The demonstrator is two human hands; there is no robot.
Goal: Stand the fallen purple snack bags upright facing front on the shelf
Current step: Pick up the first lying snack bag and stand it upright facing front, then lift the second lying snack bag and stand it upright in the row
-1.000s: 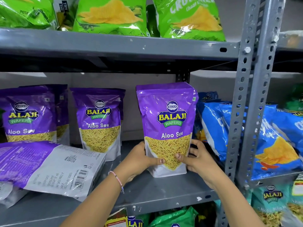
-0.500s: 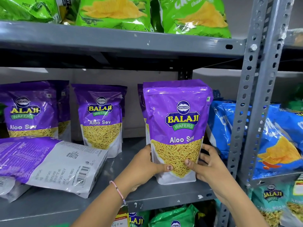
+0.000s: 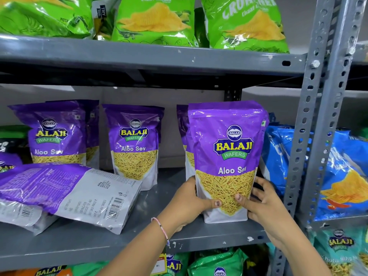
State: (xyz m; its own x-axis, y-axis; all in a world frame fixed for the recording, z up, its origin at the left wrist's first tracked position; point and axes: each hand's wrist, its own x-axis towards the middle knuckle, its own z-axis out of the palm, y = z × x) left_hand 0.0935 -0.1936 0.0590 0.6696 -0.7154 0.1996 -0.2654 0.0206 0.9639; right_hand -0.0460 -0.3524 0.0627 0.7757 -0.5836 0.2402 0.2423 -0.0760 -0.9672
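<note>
A purple Aloo Sev bag (image 3: 227,156) stands upright, front facing me, near the front edge of the grey shelf (image 3: 139,242). My left hand (image 3: 189,204) grips its lower left side and my right hand (image 3: 258,204) its lower right side, thumbs on the front. Another purple bag (image 3: 184,136) stands just behind it, mostly hidden. A fallen purple bag (image 3: 69,194) lies flat at the left, back side up, on top of another flat bag (image 3: 22,218). Two more upright purple bags (image 3: 135,142) (image 3: 53,136) stand toward the back.
Green chip bags (image 3: 155,20) fill the shelf above. Blue chip bags (image 3: 344,176) sit to the right beyond the grey perforated upright post (image 3: 318,116). Green and teal bags (image 3: 217,263) show on the shelf below.
The held purple bag has come forward toward the shelf's front edge and slightly right, with both hands staying on its lower sides. A bag behind it has come into view.
</note>
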